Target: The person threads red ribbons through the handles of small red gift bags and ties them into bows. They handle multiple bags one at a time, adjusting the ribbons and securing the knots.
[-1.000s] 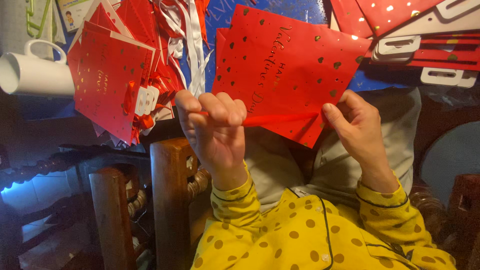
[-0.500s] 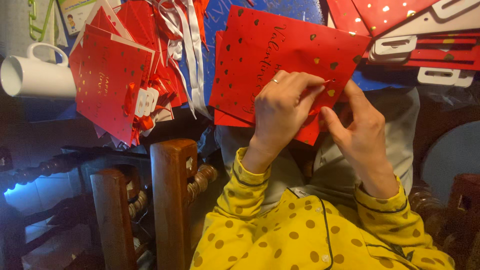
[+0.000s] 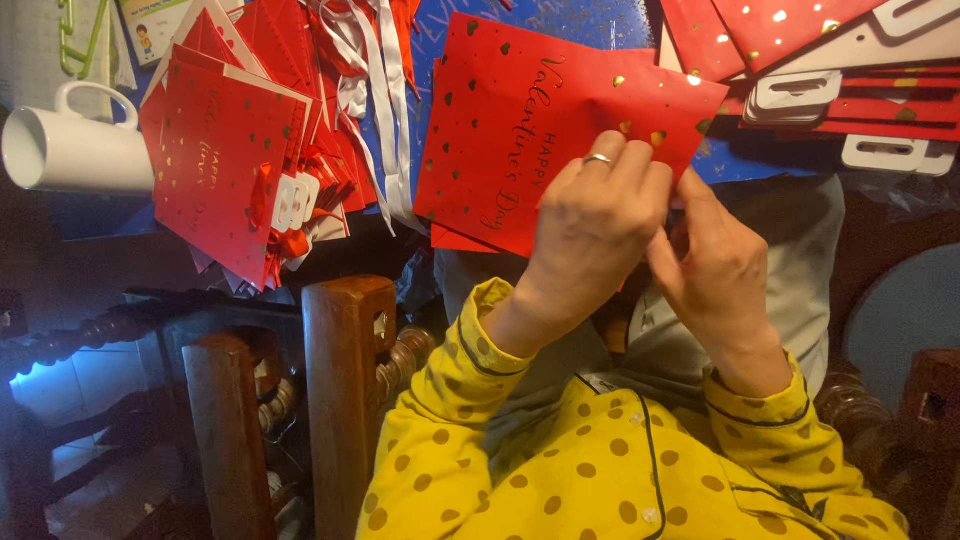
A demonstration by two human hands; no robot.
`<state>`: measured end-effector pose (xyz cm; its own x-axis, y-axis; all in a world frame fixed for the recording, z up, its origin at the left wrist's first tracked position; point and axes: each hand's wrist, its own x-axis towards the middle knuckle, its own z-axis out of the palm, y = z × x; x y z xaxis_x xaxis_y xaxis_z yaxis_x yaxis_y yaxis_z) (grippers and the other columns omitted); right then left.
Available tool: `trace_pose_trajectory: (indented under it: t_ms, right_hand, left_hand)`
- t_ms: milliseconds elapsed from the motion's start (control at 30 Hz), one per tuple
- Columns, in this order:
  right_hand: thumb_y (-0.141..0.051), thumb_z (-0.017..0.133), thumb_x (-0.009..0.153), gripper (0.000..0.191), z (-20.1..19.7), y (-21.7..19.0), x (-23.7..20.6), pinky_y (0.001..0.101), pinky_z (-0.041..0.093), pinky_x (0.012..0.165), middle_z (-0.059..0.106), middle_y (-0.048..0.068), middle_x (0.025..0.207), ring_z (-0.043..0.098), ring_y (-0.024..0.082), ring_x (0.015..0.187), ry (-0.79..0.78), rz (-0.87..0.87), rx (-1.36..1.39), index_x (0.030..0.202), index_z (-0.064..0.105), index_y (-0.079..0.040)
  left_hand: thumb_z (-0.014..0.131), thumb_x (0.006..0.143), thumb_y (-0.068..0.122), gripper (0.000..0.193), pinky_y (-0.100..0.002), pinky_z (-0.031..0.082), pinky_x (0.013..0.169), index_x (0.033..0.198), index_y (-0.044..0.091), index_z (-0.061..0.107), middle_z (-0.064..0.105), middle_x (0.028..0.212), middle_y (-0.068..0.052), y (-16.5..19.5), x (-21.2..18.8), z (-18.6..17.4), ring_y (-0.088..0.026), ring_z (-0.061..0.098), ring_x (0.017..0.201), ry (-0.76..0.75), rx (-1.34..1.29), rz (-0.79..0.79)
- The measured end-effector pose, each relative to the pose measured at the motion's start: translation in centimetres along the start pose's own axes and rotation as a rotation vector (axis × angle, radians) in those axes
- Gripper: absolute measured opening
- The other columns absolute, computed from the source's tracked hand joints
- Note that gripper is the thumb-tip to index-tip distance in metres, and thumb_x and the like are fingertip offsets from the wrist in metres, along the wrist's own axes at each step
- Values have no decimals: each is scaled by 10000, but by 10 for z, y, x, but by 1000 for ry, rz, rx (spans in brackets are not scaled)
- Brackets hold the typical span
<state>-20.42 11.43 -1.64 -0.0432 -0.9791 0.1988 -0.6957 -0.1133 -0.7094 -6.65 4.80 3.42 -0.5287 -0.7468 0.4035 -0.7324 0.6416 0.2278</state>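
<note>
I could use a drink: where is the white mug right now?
In the head view, the white mug lies on its side at the far left edge, just left of the stack of red gift bags.

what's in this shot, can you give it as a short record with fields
left hand: fingers over the lower edge of a red paper bag with gold hearts
right hand: pinching the same edge beside the left
bag pile: more red bags with ribbons, to the left
white mug: on its side, far left
wooden chair: below the pile
sleeves: yellow, dotted
</note>
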Motion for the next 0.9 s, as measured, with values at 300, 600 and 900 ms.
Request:
trace_pose_trajectory:
  t_ms: [300, 600, 900]
  right_hand:
    - [-84, 505, 1050, 396, 11, 19, 3, 206, 493, 646, 731, -17, 1060, 598, 22, 721, -98, 420, 879, 1429, 596, -16]
    - [-85, 600, 1089, 206, 19, 17, 16, 228, 494, 568, 690, 32, 811, 616, 45, 654, -11, 329, 558, 1273, 656, -12]
    - [-80, 612, 1096, 177, 24, 18, 14, 233, 519, 613, 709, 48, 854, 638, 50, 703, 29, 313, 505, 1253, 650, -6]
  left_hand:
    - [729, 793, 188, 125, -382, 530, 746, 832, 88, 663, 638, 888, -66, -34, 5, 22, -271, 629, 953, -136, -169, -42]
    - [748, 885, 186, 86, -378, 536, 743, 922, 111, 728, 706, 856, -18, -54, -5, 32, -239, 650, 813, -125, -664, -277]
    - [709, 859, 125, 99, -365, 527, 670, 924, 100, 639, 596, 887, -62, -24, -13, 37, -248, 655, 817, 10, -162, -111]
